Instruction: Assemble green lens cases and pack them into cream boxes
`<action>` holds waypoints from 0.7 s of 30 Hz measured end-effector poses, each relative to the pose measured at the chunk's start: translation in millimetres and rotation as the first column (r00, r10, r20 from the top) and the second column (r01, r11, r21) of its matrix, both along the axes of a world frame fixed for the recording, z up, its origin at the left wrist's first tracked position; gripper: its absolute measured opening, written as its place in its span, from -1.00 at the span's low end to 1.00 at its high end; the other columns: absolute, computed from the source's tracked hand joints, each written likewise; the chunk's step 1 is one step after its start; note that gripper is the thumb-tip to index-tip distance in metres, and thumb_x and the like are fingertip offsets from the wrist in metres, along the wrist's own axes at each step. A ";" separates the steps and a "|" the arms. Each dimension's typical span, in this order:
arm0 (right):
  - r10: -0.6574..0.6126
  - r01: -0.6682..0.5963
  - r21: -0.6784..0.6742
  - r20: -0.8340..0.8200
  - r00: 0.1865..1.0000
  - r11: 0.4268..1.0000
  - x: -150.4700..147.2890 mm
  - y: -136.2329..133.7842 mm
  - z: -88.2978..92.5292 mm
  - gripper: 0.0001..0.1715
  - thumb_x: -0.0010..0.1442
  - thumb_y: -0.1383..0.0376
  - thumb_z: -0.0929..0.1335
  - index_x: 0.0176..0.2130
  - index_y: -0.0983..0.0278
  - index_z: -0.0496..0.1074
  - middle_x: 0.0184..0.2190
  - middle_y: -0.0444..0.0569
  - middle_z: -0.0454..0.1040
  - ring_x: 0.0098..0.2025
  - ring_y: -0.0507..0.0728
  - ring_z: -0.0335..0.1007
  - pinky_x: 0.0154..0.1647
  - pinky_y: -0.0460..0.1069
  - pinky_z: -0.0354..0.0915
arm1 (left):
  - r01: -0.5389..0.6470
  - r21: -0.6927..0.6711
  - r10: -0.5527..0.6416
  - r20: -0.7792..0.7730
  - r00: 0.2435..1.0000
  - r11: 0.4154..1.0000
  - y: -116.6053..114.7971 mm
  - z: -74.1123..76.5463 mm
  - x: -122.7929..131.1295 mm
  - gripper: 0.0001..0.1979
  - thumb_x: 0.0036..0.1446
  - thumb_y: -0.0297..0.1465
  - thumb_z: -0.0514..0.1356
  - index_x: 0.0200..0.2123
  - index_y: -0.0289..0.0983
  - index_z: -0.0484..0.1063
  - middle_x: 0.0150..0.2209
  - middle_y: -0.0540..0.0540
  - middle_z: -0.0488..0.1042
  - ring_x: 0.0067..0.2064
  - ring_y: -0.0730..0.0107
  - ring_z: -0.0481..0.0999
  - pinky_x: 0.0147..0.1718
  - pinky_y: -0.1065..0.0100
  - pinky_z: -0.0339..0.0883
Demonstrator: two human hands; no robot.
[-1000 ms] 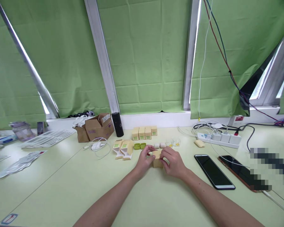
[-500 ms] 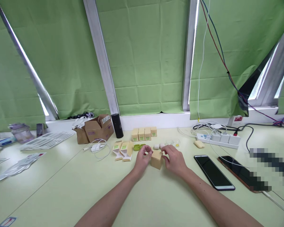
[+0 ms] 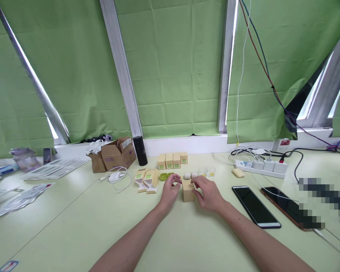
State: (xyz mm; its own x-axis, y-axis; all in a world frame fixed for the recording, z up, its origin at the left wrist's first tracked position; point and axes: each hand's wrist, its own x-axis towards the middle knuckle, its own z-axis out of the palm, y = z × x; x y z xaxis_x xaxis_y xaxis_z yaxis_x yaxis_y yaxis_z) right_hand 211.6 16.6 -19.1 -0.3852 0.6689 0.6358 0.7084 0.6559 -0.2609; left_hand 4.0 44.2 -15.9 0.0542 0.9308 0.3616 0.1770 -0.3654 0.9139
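A small tan carton [image 3: 188, 193] stands on the pale green table [image 3: 73, 219] between my hands. My right hand [image 3: 207, 193] grips its right side with curled fingers. My left hand [image 3: 171, 190] hovers at its left edge, fingers bent in a loose pinch, touching or nearly touching the carton. Behind it lie two green lids [image 3: 167, 175], small white pieces [image 3: 190, 175] and clear pieces with yellow dots [image 3: 207, 172]. Several closed tan boxes [image 3: 172, 160] stand in a row further back, and flat unfolded cartons [image 3: 146, 179] lie to the left.
Two phones [image 3: 256, 206] lie at the right, beside a power strip [image 3: 260, 166] with chargers and cables. A black cylinder [image 3: 140, 150], an open cardboard box [image 3: 116, 153], a white charger with cord [image 3: 115, 176], a white rack [image 3: 56, 167] and plastic sleeves [image 3: 19, 196] sit at the left.
The carton was turned slightly between my hands and now stands squarer. My left hand eased a little off its left side. A fingertip of another person appeared at the far left edge.
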 end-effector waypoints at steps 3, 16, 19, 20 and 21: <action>-0.209 0.208 -0.114 0.001 0.978 0.971 -1.2 7.3 -2.5 -0.64 0.24 0.43 0.30 0.03 0.20 0.32 -0.17 -0.01 0.53 -0.16 0.16 0.44 -0.31 -0.03 0.13 | -0.004 -0.002 0.004 -0.011 1.000 1.000 0.4 -0.9 -1.8 -0.83 0.11 -0.41 0.16 -0.18 -0.20 0.36 -0.32 -0.04 0.56 -0.18 0.20 0.58 -0.10 0.20 0.27; -0.346 0.444 -0.395 0.296 0.890 0.804 0.5 15.5 -5.7 -0.89 0.33 0.31 0.31 -0.16 0.22 0.45 -0.14 0.04 0.64 -0.13 0.22 0.56 -0.34 -0.02 0.09 | -0.101 0.283 0.185 -0.291 0.939 0.954 -15.5 10.5 -1.9 -0.83 0.17 -0.45 0.18 -0.14 -0.18 0.43 -0.04 -0.19 0.41 0.14 0.05 0.38 0.18 0.03 0.24; -0.345 0.445 -0.391 0.300 0.889 0.806 -0.5 14.5 -5.0 -0.88 0.34 0.31 0.31 -0.15 0.22 0.45 -0.14 0.04 0.64 -0.14 0.21 0.57 -0.34 -0.02 0.10 | 0.010 0.293 0.114 -0.404 0.907 0.956 -22.3 18.3 2.5 -0.65 0.14 -0.40 0.25 0.02 -0.14 0.40 0.06 -0.20 0.39 0.25 -0.03 0.25 0.24 -0.01 0.17; -0.346 0.446 -0.389 0.301 0.889 0.807 -0.6 14.3 -5.0 -0.88 0.34 0.31 0.31 -0.15 0.22 0.45 -0.14 0.04 0.64 -0.14 0.21 0.57 -0.33 -0.02 0.11 | 0.054 0.283 0.080 -0.443 0.893 0.957 -23.7 20.6 4.6 -0.60 0.13 -0.38 0.27 0.07 -0.13 0.38 0.09 -0.20 0.40 0.25 -0.04 0.24 0.24 -0.03 0.16; -0.347 0.446 -0.386 0.301 0.888 0.808 -0.6 14.2 -5.0 -0.87 0.34 0.30 0.31 -0.14 0.22 0.46 -0.14 0.04 0.64 -0.13 0.21 0.57 -0.33 -0.02 0.11 | 0.096 0.272 0.048 -0.480 0.876 0.958 -24.4 22.4 6.8 -0.55 0.13 -0.37 0.28 0.10 -0.12 0.37 0.12 -0.20 0.40 0.24 -0.06 0.25 0.23 -0.03 0.15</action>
